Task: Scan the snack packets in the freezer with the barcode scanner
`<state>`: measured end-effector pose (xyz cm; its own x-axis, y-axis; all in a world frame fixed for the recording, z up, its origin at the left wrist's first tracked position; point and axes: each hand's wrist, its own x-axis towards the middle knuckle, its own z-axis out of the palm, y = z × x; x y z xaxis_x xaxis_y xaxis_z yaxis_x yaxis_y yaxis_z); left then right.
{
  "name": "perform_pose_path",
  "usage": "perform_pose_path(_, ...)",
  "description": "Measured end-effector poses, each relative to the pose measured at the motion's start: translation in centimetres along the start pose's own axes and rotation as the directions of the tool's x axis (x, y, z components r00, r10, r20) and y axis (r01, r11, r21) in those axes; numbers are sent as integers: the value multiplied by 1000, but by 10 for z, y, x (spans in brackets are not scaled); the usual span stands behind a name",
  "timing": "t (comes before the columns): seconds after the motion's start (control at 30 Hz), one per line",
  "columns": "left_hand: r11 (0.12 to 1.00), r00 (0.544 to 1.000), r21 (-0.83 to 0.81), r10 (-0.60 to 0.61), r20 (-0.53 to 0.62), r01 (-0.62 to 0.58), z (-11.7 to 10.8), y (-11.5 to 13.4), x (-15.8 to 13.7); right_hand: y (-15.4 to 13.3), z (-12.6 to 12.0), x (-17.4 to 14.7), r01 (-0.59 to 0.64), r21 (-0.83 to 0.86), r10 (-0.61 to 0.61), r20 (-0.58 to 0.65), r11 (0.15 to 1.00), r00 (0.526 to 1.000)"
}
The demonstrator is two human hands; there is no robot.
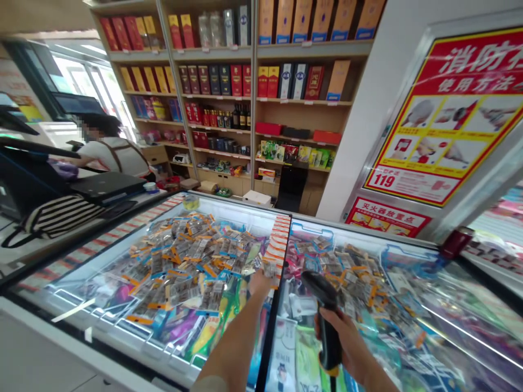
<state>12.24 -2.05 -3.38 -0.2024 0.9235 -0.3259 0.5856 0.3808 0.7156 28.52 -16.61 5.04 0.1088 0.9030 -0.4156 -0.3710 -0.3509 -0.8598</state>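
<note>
My right hand (341,326) is wrapped around the handle of a black barcode scanner (327,316), whose head points forward and left over the freezer. My left hand (260,282) reaches out to the freezer's middle divider, its fingers closed on the edge of a small clear packet (269,268) with a printed label. Just beyond it, a row of orange-and-white packets (280,228) lies overlapped along the divider. Left of my hand spreads a large heap of small packets (183,256) with orange and blue edges. Another heap of packets (359,272) lies behind the scanner.
The chest freezer (122,354) has a dark frame, with bagged goods inside. More orange-striped packets (61,269) line its left edge. A striped pouch (65,215) sits on the counter at left, where a person (112,149) is seated. Shelves of boxes (220,81) stand behind.
</note>
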Motion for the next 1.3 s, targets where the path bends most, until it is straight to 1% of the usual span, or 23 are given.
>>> perform_pose_path(0.03, 990, 1000, -140, -7, 23, 10, -4, 1, 2, 0, 2, -1, -23, 10, 23, 28, 1000, 999)
perform_pose_path(0.07, 970, 1000, -245, 1, 27, 6, -10, 3, 5, 0, 5, -1, -50, 11, 49, 38, 999, 998)
perform_pose_path(0.13, 922, 999, -388, 17, 31, -4, -25, 7, 9, 0, 13, 0, -91, 5, 90, 30, 996, 995)
perform_pose_path(0.17, 874, 999, -485, 19, 42, 4, -32, 10, 10, 1, 19, 2, -95, 2, 95, 28, 995, 995)
perform_pose_path(0.2, 805, 998, -593, 20, 55, 17, -39, 12, 12, 1, 25, 3, -89, -2, 89, 34, 996, 995)
perform_pose_path(0.27, 645, 997, -763, 29, 71, 35, -51, 15, 15, 2, 38, 6, -56, -28, 58, 75, 998, 995)
perform_pose_path(0.3, 587, 997, -809, 37, 72, 37, -57, 16, 16, 2, 43, 8, -38, -55, 43, 97, 998, 994)
perform_pose_path(0.33, 560, 997, -828, 46, 67, 30, -61, 16, 17, 2, 47, 9, -22, -89, 33, 115, 996, 993)
perform_pose_path(0.4, 529, 996, -848, 61, 64, 22, -68, 17, 19, 3, 53, 9, 1, -150, 19, 135, 989, 991)
perform_pose_path(0.47, 487, 994, -873, 78, 73, 26, -73, 18, 19, 4, 56, 9, 7, -190, 18, 127, 982, 992)
perform_pose_path(0.6, 421, 992, -906, 96, 87, 39, -79, 21, 16, 2, 59, 6, 7, -213, 16, 106, 977, 994)
perform_pose_path(0.7, 410, 988, -909, 98, 120, 70, -81, 23, 15, -3, 62, 0, -5, -158, 20, 95, 987, 995)
perform_pose_path(0.83, 444, 981, -891, 106, 162, 99, -83, 25, 14, -10, 66, -11, -51, -112, 54, 16, 992, 998)
perform_pose_path(0.93, 445, 978, -890, 118, 173, 104, -85, 30, 12, -15, 70, -19, -72, -108, 70, -27, 991, 997)
perform_pose_path(1.07, 449, 979, -888, 122, 166, 94, -88, 35, 9, -20, 71, -25, -53, -107, 52, -19, 993, 998)
perform_pose_path(1.13, 494, 984, -866, 98, 148, 81, -90, 32, 11, -21, 66, -24, -21, -130, 18, -24, 991, 1000)
perform_pose_path(1.17, 539, 990, -840, 69, 124, 68, -92, 27, 13, -22, 63, -21, 0, -147, -4, -33, 989, 999)
perform_pose_path(1.23, 646, 999, -762, -11, 42, 39, -99, 14, 19, -23, 52, -14, 33, -193, -47, -67, 981, 997)
perform_pose_path(1.3, 720, 996, -694, -71, -48, 17, -109, -4, 26, -25, 38, -5, 40, -243, -68, -108, 969, 992)
